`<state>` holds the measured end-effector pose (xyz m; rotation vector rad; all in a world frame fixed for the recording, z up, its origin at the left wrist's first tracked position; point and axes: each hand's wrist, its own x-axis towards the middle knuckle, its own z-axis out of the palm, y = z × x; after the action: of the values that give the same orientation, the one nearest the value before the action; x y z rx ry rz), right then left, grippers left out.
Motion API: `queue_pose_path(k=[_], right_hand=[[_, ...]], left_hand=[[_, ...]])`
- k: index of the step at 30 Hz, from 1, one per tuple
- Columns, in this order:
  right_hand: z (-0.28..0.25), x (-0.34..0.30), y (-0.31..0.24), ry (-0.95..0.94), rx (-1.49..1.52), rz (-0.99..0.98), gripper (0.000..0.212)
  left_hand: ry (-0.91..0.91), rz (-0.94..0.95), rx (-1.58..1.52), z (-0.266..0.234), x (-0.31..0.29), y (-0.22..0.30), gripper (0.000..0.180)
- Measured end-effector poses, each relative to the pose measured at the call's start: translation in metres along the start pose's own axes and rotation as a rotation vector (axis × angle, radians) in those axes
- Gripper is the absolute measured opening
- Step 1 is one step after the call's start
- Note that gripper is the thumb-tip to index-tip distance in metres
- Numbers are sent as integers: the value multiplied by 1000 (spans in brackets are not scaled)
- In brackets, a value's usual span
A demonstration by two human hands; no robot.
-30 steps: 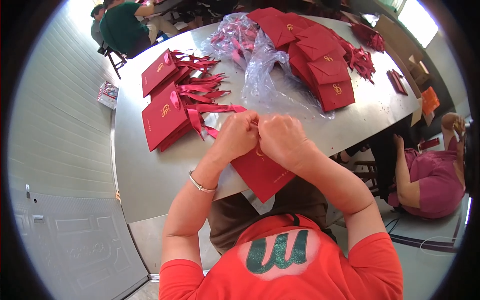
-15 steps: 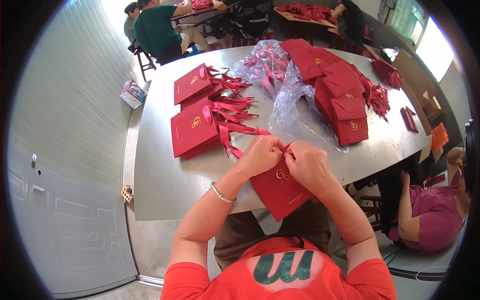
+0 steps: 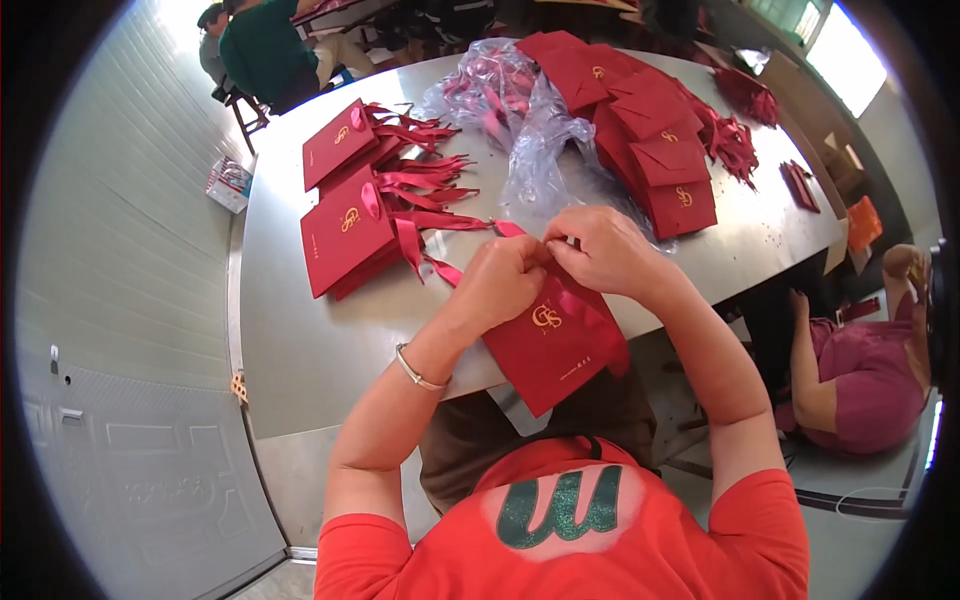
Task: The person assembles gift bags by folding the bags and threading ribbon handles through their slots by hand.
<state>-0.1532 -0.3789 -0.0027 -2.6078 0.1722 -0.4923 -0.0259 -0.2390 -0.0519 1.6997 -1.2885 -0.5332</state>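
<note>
The metal table (image 3: 290,370) spans mid-frame. Over its near edge, just below centre, a red bag (image 3: 545,368) slants. The right hand (image 3: 605,250) and left hand (image 3: 503,280) pinch its upper edge, fingertips nearly meeting. A pink ribbon (image 3: 582,308) now crosses the bag's front, bare there half a second ago.

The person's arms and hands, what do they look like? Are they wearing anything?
Both the left hand and the right hand are bare, with no gloves. A thin silver bracelet circles the left wrist. Short, bright red sleeves end above the elbows, leaving the forearms uncovered.
</note>
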Motion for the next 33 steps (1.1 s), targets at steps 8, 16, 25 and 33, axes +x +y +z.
queue_pose_path(k=[8, 16, 25, 33], right_hand=[[-10, 18, 8, -292, 172, 84, 21], [-5, 18, 8, -245, 167, 77, 26], [-20, 23, -3, -553, 239, 360, 28], [-19, 27, 36, -785, 598, 497, 29]], left_hand=[[-3, -75, -97, 12, -4, -2, 21], [51, -134, -356, 17, 0, -17, 21], [8, -108, -235, 15, -13, 7, 21], [87, 94, 153, 21, -20, 22, 15]])
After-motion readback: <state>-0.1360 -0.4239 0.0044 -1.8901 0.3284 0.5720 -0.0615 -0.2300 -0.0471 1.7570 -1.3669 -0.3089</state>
